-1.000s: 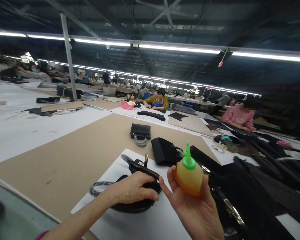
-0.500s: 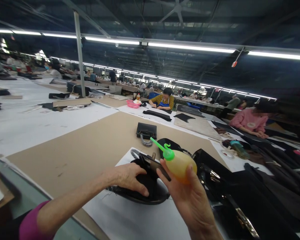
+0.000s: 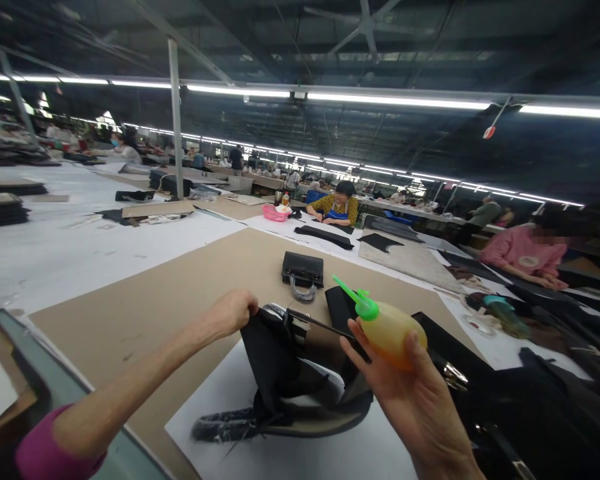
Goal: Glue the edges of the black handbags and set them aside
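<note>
An open black handbag (image 3: 330, 423) lies on a white sheet of paper (image 3: 340, 460) in front of me. My left hand (image 3: 236, 312) is closed on the bag's black lining cloth (image 3: 266, 363), pulling it up and out at the left. One plastic-wrapped handle (image 3: 225, 425) sticks out at the bag's lower left. In my right hand (image 3: 413, 393) rests a squeeze bottle (image 3: 393, 330) of amber liquid with a green nozzle tilted up to the left. The fingers of this hand reach to the bag's upper right edge; whether they touch it I cannot tell.
A small black handbag (image 3: 303, 268) with a wrapped handle lies on the brown board (image 3: 145, 313) beyond. Black bags with metal fittings (image 3: 455, 373) crowd the right. Two co-workers (image 3: 337, 207) sit across the table; a pink basket (image 3: 276, 213) stands near one. A post (image 3: 175, 120) rises at left.
My left hand has moved from inside the bag up to the left, drawing the lining out. The bag gapes wider. The bottle stays in my right hand, and the view has shifted slightly.
</note>
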`<state>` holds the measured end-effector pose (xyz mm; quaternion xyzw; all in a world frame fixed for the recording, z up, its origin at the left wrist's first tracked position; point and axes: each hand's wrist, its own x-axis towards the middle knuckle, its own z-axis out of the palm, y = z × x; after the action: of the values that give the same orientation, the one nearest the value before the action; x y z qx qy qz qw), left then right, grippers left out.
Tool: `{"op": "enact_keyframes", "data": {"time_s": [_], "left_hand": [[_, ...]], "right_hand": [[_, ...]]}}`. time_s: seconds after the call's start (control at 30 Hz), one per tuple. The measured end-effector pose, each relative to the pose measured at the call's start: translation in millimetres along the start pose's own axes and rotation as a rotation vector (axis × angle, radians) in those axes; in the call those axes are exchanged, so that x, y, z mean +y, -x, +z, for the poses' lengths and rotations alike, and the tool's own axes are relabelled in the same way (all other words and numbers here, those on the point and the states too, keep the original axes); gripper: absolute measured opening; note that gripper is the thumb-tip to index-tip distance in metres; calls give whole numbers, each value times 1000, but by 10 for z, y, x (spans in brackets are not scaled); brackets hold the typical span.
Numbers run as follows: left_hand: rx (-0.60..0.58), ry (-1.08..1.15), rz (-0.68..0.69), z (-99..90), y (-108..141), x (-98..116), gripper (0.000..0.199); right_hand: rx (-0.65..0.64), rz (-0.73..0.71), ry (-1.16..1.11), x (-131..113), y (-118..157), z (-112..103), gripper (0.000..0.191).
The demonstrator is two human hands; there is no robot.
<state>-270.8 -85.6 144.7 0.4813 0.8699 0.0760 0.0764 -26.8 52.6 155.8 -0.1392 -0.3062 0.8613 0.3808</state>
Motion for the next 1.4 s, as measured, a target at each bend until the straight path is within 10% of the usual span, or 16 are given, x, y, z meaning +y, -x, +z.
{"op": "enact_keyframes", "data": {"time_s": [0.13, 0.2, 0.37, 0.7, 0.87, 1.1, 1.4], "left_hand": [[121, -39, -16, -254, 251, 475, 29], [146, 163, 201, -384, 449, 762, 30], [-255, 493, 472, -396, 767, 1170, 32], [-413, 271, 388, -39, 497, 854, 29], [-456, 307, 242, -142, 424, 833, 77], [-611, 499, 245, -112, 329, 902, 90], [-723, 687, 126, 81, 306, 840, 61]], "right_hand": [[-15, -16, -9, 5, -45, 9, 37], [-16, -24, -12, 2, -60, 10, 36], [-45, -8, -36, -10, -79, 3, 35], [-52, -16, -70, 4, -96, -43, 35], [-70, -2, -75, 5, -104, -42, 35], [-54, -11, -53, -1, -121, 0, 36], [-58, -15, -70, -14, -117, -15, 34]]}}
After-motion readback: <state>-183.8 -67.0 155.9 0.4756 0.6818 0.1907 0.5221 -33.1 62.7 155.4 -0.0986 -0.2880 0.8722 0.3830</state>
